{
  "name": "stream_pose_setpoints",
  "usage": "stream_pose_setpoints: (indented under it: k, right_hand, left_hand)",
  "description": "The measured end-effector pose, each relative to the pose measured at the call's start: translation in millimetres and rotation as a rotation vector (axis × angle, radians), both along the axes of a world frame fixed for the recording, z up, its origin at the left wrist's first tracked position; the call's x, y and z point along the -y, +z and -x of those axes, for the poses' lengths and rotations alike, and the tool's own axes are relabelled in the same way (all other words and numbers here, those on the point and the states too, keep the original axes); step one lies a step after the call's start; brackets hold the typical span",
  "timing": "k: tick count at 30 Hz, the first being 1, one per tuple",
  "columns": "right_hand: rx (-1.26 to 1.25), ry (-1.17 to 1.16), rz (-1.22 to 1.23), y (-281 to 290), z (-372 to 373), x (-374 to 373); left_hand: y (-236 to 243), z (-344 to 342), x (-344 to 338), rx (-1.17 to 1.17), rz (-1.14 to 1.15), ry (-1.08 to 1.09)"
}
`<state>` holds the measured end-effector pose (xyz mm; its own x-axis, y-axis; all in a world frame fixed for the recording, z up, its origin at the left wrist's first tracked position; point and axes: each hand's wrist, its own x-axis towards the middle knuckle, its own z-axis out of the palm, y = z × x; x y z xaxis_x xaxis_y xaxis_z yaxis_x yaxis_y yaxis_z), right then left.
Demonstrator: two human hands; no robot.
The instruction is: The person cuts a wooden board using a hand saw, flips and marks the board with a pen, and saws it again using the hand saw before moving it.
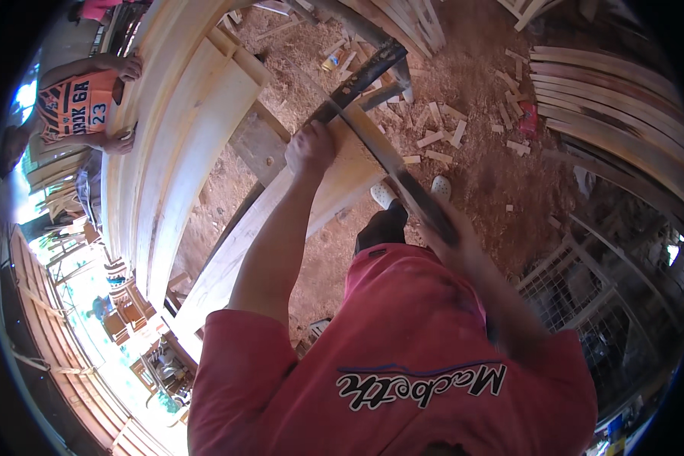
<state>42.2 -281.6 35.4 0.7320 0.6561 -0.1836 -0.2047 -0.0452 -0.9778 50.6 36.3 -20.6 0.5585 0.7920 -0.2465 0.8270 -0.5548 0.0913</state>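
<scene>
While the left hand (309, 148) is closed in a fist around the upper end of a long dark metal blade (387, 156), the right hand (442, 228) grips the blade's lower end. That blade lies slantwise across a pale wooden plank (281, 220), touching its top face. Beneath the plank's far end sits a grey wooden crossbeam (260, 140). Beyond the plank, short pale wood offcuts (441, 129) lie scattered over reddish sawdust floor (471, 83). Left of the plank, long curved pale boards (167, 137) lie side by side, and another person's hand (129, 67) rests on their edge.
</scene>
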Motion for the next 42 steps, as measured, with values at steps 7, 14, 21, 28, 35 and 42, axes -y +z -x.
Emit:
stream_pose_setpoints:
  k: [7, 14, 21, 28, 35, 42]
  right_hand:
    - [-0.004, -0.1, -0.098, -10.4, -44.2, -86.7]
    - [-0.04, -0.134, -0.371, 33.2, -108.1, -87.4]
    - [-0.418, -0.14, -0.461, 87.8, -245.2, -200.5]
    - [0.013, -0.444, -0.095, 110.5, -329.1, -283.6]
    - [0.04, -0.478, -0.08, 45.6, -401.9, -281.6]
    - [-0.272, -0.148, -0.429, 35.8, -406.6, -251.2]
  left_hand:
    - [-31.0, 14.3, -14.7, 0.194, -0.177, -0.226]
    - [-19.9, 30.3, 56.1, 0.53, -0.102, -0.506]
    - [30.6, 130.0, 127.6, 0.415, 0.93, -0.451]
    - [-11.0, 329.8, 118.9, 0.719, 0.552, 0.798]
    - [-88.0, 446.2, 154.6, 1.246, 0.43, 1.564]
    - [-148.9, 496.3, 89.9, 1.276, 0.708, 2.018]
